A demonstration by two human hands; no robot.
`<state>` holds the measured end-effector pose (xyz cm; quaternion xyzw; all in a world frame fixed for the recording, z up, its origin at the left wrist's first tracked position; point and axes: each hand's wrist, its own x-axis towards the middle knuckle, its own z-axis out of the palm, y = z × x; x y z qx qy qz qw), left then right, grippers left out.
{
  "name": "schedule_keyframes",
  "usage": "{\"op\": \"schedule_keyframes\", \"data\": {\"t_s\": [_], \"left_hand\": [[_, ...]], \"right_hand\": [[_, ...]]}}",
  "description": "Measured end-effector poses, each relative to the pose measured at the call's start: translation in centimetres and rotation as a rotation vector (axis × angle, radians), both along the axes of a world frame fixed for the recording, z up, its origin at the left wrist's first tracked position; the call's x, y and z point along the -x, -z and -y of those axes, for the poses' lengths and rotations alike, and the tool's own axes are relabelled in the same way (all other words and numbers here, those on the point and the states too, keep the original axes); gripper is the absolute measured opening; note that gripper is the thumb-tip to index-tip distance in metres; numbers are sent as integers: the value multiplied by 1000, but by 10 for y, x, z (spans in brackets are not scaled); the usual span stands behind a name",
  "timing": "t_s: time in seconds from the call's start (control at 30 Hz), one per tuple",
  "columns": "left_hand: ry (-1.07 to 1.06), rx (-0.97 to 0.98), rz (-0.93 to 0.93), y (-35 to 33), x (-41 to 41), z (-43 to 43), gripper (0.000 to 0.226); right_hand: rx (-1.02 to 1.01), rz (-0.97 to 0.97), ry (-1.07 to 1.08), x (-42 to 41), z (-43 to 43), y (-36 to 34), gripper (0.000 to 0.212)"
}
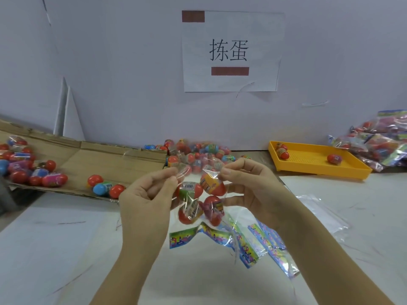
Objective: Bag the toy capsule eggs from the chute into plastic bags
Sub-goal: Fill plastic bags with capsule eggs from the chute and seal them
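Note:
A clear plastic bag (199, 219) hangs above the white table, held up at its open top by both hands. My left hand (146, 195) pinches the left edge of the mouth and my right hand (248, 186) pinches the right edge. Inside the bag sit several red capsule eggs (212, 184) with coloured labels. The bag's printed header strip (187, 236) dangles at the bottom. Loose capsule eggs (198, 154) are heaped at the end of the cardboard chute (105, 155) behind the bag.
More eggs (24, 164) lie on the chute's left part. A yellow tray (317, 161) with three eggs stands at the right, filled bags (378, 139) piled beyond it. Empty bags with printed headers (268, 245) and clear bags (323, 214) lie on the table.

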<state>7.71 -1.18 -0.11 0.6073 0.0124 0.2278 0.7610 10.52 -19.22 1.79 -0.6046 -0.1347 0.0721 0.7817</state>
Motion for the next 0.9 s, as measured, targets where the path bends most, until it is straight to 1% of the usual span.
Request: {"op": "schedule_keyframes", "data": {"t_s": [0.1,0.17,0.33,0.43,0.53,0.57,0.63,0.73,0.8,0.9], "left_hand": [[20,-3,7,0,0,0,33],[60,13,-8,-2,0,-1,37],[239,119,-117,-6,-1,-3,43],[245,158,-138,-6,-2,-5,36],[187,204,-123,-3,-5,-10,33],[173,218,-118,-3,-6,-11,29],[186,236,-116,-3,-7,-13,12],[225,120,-153,-1,-7,-12,31],[224,71,-180,1,-7,-9,28],[213,85,-164,2,-5,-9,22]], "right_hand": [[-6,-12,-9,-2,2,0,8],[-9,-17,-11,-3,2,1,15],[14,-28,-14,-4,1,2,23],[8,-26,-3,-4,3,2,22],[-7,-32,6,-6,7,1,21],[-9,-37,14,-6,9,1,19],[-2,-40,17,-6,11,1,15],[3,-51,-11,-6,9,2,12],[19,-57,-25,-5,7,3,13],[37,-57,-18,-5,6,3,15]]}}
